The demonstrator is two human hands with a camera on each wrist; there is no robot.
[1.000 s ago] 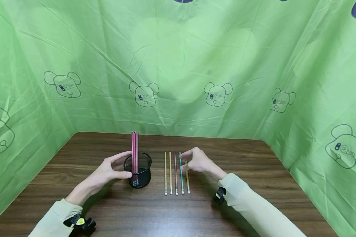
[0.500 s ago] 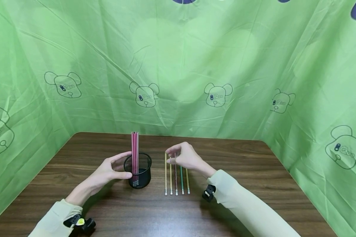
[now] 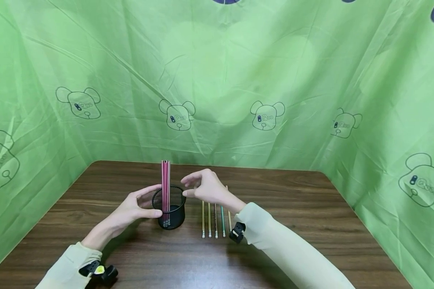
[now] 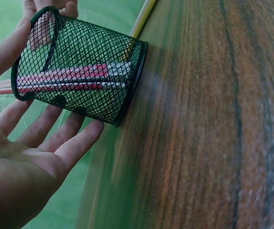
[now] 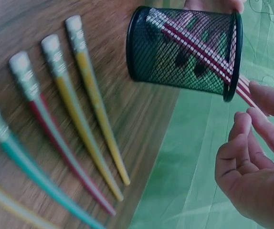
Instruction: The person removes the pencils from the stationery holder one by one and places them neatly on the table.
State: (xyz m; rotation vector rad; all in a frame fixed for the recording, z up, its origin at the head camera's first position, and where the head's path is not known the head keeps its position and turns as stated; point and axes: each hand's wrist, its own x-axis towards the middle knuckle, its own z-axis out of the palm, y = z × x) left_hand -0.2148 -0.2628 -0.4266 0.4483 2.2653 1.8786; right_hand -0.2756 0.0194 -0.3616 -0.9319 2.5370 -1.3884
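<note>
Gripping the black mesh cup (image 3: 177,218) from its left side, the left hand (image 3: 132,208) is keeping its thumb at the near side of the wall and spreading its fingers along the far side. The cup is standing upright on the brown table (image 3: 159,265), left of the middle. Inside it a bundle of pink-striped pencils (image 3: 165,180) is leaning against the left part of the rim, the eraser ends pointing down and the other ends rising well above; how many there are, I am not able to count.

Just right of the cup's rim, the right hand (image 3: 207,188) is hovering with its fingers bent and holding nothing. A small gap is showing between thumb and forefinger; whether the thumb is touching the rim, I cannot tell.

To the right of the cup, five pencils are lying side by side, a little apart, their erasers pointing near: two yellow pencils (image 3: 203,218), a red pencil (image 3: 215,220), a teal pencil (image 3: 222,220) and, rightmost, another yellow pencil (image 3: 229,220). The right hand and forearm are covering parts of their far ends. Behind the table, a green cloth (image 3: 220,60) is hanging.
</note>
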